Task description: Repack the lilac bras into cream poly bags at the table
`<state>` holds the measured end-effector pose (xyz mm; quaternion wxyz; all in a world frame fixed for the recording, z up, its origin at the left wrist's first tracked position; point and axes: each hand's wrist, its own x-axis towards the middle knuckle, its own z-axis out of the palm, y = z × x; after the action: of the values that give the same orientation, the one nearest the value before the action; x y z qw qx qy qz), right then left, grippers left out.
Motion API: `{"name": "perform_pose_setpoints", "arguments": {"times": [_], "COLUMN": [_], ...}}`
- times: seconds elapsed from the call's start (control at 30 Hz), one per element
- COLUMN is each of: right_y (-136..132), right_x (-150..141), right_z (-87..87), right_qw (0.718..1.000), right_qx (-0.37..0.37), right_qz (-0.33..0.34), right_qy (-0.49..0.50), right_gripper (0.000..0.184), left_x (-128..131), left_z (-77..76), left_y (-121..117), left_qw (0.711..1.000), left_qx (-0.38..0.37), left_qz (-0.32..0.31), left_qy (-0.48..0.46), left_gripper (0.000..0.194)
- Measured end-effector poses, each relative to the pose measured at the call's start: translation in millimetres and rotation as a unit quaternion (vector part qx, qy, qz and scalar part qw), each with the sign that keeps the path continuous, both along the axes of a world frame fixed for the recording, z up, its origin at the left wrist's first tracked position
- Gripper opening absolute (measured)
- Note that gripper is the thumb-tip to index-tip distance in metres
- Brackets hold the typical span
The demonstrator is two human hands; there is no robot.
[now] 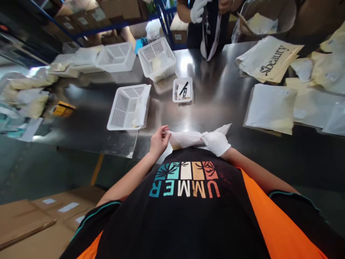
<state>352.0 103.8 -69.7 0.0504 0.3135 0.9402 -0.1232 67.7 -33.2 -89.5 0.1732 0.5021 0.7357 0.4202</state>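
Observation:
Close to my body, at the near edge of a steel table (215,90), both hands hold a white plastic-wrapped packet (188,138). My bare left hand (159,139) pinches its left end with curled fingers. My right hand (215,142), in a white glove, grips its right end, where a loose flap of the wrapping sticks out toward the right.
White perforated baskets (128,107) (157,58) (115,57) stand on the left half, with a small tray (182,90) of dark tools in the middle. Flat bagged packets (270,109) and printed pouches (269,59) lie right. Another person's gloved hand (198,10) works across the table. Cardboard boxes (40,219) sit lower left.

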Motion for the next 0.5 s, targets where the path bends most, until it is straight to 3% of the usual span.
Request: {"name": "perform_pose_setpoints", "arguments": {"times": [0.1,0.23,0.37,0.5], "right_y": [-5,-10,-7,2], "right_x": [-5,-14,-14,1], "right_z": [8.9,22.9,37.5,45.7], "right_qw": [0.999,0.996,0.981,0.974], "right_qx": [-0.019,-0.033,-0.11,-0.108], "right_qz": [0.032,0.074,0.096,0.091], "right_qy": [-0.013,-0.02,-0.125,-0.178], "right_gripper": [0.041,0.044,0.05,0.051], "left_x": [10,32,45,46], "left_z": [5.2,5.7,2.9,-0.9], "left_y": [5,24,32,22], "left_qw": [0.965,0.892,0.856,0.862], "left_qx": [0.051,0.038,-0.053,-0.112], "left_qz": [-0.156,-0.357,-0.428,-0.411], "left_qy": [0.202,0.274,0.286,0.274], "left_gripper": [0.04,0.027,0.03,0.019]}}
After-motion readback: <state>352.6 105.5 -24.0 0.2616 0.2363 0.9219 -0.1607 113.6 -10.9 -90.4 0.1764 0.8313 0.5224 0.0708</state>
